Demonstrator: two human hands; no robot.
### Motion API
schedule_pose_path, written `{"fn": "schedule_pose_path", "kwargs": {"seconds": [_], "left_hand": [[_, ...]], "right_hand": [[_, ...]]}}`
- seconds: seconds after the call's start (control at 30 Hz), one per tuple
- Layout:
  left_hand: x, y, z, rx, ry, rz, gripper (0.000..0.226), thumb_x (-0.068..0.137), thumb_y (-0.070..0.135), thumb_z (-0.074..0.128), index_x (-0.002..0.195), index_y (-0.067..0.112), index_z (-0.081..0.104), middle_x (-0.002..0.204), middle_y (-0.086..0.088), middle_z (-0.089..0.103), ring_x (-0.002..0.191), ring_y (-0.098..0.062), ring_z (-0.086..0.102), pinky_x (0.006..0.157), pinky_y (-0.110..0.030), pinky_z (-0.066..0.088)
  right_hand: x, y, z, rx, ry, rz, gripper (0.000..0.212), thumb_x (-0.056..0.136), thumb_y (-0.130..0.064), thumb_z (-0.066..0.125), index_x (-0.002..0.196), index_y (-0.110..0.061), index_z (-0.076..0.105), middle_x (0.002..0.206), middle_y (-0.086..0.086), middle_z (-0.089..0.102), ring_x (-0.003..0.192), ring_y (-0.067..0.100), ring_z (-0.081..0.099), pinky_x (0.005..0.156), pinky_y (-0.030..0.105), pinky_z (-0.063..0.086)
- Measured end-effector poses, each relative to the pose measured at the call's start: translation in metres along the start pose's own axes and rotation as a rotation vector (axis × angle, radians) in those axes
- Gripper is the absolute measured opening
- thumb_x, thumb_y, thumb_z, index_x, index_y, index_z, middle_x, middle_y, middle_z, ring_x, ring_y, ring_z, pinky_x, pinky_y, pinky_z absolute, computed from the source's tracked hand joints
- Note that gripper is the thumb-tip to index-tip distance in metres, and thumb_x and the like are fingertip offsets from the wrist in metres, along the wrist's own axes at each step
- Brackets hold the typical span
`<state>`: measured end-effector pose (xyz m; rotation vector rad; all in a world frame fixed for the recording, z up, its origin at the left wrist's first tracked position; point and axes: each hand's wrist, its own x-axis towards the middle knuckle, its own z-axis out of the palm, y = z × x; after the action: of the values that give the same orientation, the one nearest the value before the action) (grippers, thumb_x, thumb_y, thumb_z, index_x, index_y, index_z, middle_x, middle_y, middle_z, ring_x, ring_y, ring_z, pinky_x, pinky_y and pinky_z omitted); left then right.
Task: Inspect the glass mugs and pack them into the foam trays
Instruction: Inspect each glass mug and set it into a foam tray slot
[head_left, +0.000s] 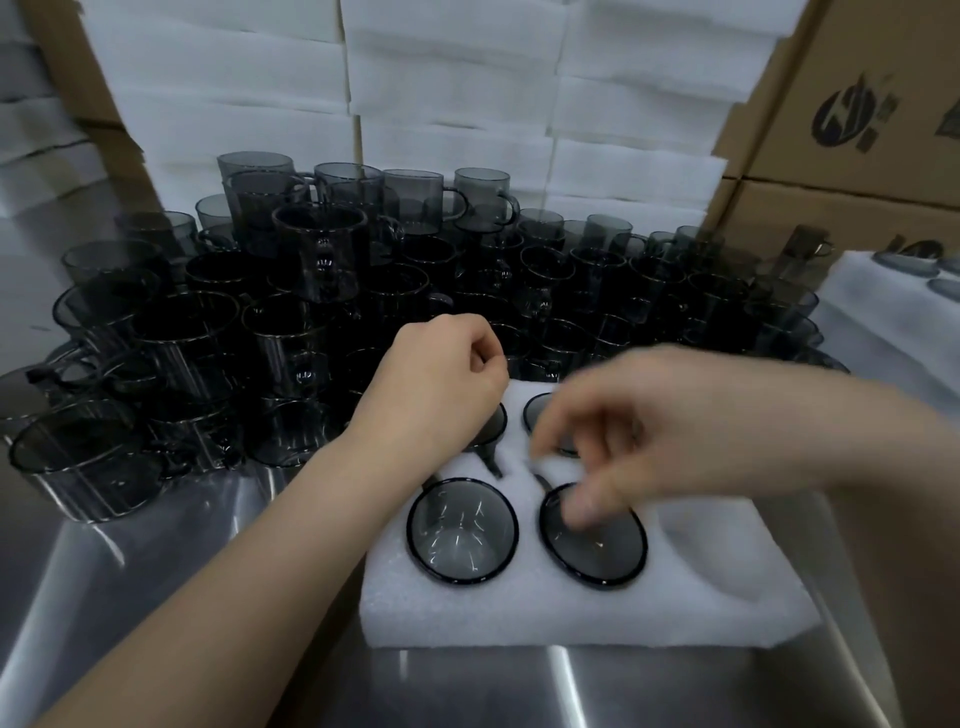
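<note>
A white foam tray (717, 587) lies on the steel table in front of me. Smoky grey glass mugs sit sunk in its holes: one at the near left (462, 530), one at the near right (597, 545), and two at the far side partly hidden by my hands. My left hand (441, 379) hovers over the far left hole with its fingers curled and nothing in them. My right hand (613, 431) is blurred above the right-hand mugs, fingers hanging loosely bent and empty. A dense crowd of loose grey mugs (332, 260) stands behind the tray, some stacked.
Stacks of white foam trays (457, 78) rise behind the mugs. Cardboard boxes (841, 114) stand at the right. Another foam tray with mugs (893, 291) sits at the far right. The steel table (156, 587) reaches the near edge.
</note>
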<state>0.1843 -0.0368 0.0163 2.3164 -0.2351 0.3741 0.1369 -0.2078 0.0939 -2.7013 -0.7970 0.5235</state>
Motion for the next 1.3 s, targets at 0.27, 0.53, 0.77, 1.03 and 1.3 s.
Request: {"fn": "schedule_pose_path", "kwargs": {"seconds": [0.27, 0.53, 0.77, 1.03, 1.3], "left_hand": [[-0.008, 0.005, -0.002, 0.14, -0.017, 0.025, 0.011, 0.086, 0.033, 0.058, 0.083, 0.027, 0.067, 0.078, 0.009, 0.064, 0.08, -0.016, 0.062, 0.072, -0.036, 0.054], [-0.011, 0.007, -0.005, 0.235, 0.047, -0.032, 0.02, 0.081, 0.046, 0.062, 0.082, 0.026, 0.058, 0.077, 0.004, 0.062, 0.078, -0.024, 0.061, 0.064, -0.032, 0.049], [-0.011, 0.007, -0.01, 0.192, 0.17, 0.011, 0.014, 0.076, 0.022, 0.06, 0.076, 0.019, 0.046, 0.081, 0.002, 0.055, 0.074, -0.022, 0.052, 0.055, -0.03, 0.034], [-0.01, 0.001, -0.009, 0.13, 0.199, -0.03, 0.016, 0.081, 0.021, 0.062, 0.096, 0.018, 0.057, 0.097, 0.003, 0.055, 0.085, -0.019, 0.055, 0.067, -0.027, 0.037], [-0.011, 0.004, -0.01, 0.12, 0.179, -0.036, 0.014, 0.082, 0.023, 0.061, 0.095, 0.018, 0.061, 0.097, 0.003, 0.06, 0.087, -0.018, 0.057, 0.071, -0.029, 0.044]], "right_hand": [[0.079, 0.03, -0.017, 0.015, 0.472, 0.083, 0.007, 0.089, -0.027, 0.066, 0.094, -0.028, 0.071, 0.075, -0.019, 0.059, 0.069, -0.001, 0.056, 0.06, 0.007, 0.04], [0.11, 0.034, 0.001, -0.152, 0.341, 0.032, 0.017, 0.081, -0.023, 0.074, 0.098, -0.023, 0.071, 0.073, -0.016, 0.057, 0.066, -0.001, 0.052, 0.057, 0.01, 0.035], [0.111, 0.02, -0.002, -0.112, 0.289, -0.168, 0.029, 0.075, -0.011, 0.072, 0.075, -0.037, 0.059, 0.061, -0.024, 0.054, 0.063, -0.013, 0.051, 0.059, 0.006, 0.036], [0.117, 0.027, -0.001, -0.179, 0.218, -0.181, 0.011, 0.084, -0.017, 0.069, 0.093, -0.019, 0.075, 0.075, -0.017, 0.057, 0.07, -0.002, 0.052, 0.067, 0.012, 0.04], [0.11, 0.04, 0.001, -0.127, 0.259, -0.243, 0.014, 0.084, -0.011, 0.069, 0.097, -0.013, 0.073, 0.078, -0.015, 0.056, 0.071, 0.001, 0.051, 0.07, 0.017, 0.043]]}}
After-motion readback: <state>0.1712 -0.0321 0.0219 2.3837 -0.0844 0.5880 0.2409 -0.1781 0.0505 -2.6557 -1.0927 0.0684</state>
